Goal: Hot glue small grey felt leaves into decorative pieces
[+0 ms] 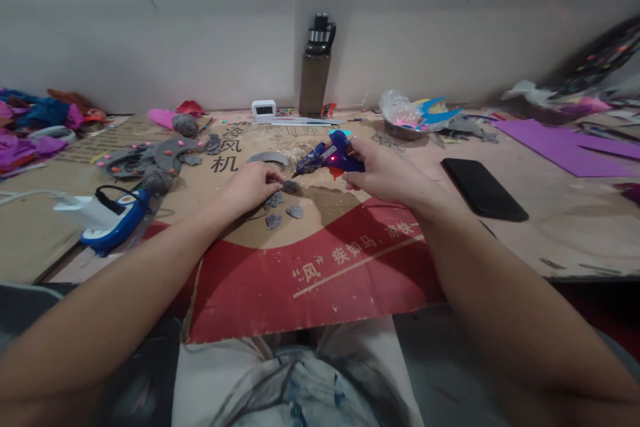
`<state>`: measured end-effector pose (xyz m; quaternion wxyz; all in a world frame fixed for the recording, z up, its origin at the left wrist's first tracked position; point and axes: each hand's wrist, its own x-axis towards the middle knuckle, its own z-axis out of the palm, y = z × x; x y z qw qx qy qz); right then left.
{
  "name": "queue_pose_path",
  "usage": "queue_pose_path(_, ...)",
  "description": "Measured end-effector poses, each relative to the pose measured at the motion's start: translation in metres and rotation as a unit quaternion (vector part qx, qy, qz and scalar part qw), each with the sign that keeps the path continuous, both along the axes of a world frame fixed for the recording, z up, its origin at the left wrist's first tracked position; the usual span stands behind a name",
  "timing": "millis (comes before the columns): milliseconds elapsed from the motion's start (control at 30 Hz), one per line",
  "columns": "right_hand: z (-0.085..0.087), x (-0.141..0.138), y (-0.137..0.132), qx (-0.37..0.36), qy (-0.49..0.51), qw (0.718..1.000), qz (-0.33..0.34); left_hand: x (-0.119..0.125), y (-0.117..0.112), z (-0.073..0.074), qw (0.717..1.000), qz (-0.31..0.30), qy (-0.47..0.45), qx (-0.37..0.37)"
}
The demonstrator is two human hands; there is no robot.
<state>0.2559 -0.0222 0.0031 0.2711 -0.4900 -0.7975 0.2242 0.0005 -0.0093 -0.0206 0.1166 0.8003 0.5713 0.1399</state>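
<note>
My right hand (375,170) is wrapped round a blue hot glue gun (336,152) with a small red light lit on its side. The nozzle points down and left, close to a dark grey felt piece (290,185). That piece is pinched at its left end by the fingers of my left hand (255,185). Several more grey felt scraps, among them one scrap (295,212) and another (273,221), lie just in front of it on the cardboard (320,273). A curved grey strip (269,158) lies behind my left hand.
A black phone (484,189) lies right of my right forearm. On the left are a blue power strip (115,220) with a white plug and grey felt shapes (170,155) with coloured dots. A tall bottle (315,73), a white digital clock (263,109) and a bowl (415,130) stand toward the wall.
</note>
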Motion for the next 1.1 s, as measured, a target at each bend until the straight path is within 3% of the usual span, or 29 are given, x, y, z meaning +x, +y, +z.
queue_pose_path(233,0.003,0.000,-0.001,0.003,-0.002,1.000,-0.005,0.001,-0.006,0.006,0.999,0.017,-0.030,-0.031)
queue_pose_path(433,0.006,0.000,-0.002,0.011,-0.016,1.000,-0.012,-0.001,-0.009,0.011,0.998,0.051,-0.046,-0.003)
queue_pose_path(1100,0.013,-0.001,-0.008,0.012,-0.039,0.999,0.017,0.006,-0.009,0.005,0.999,-0.007,-0.016,-0.033)
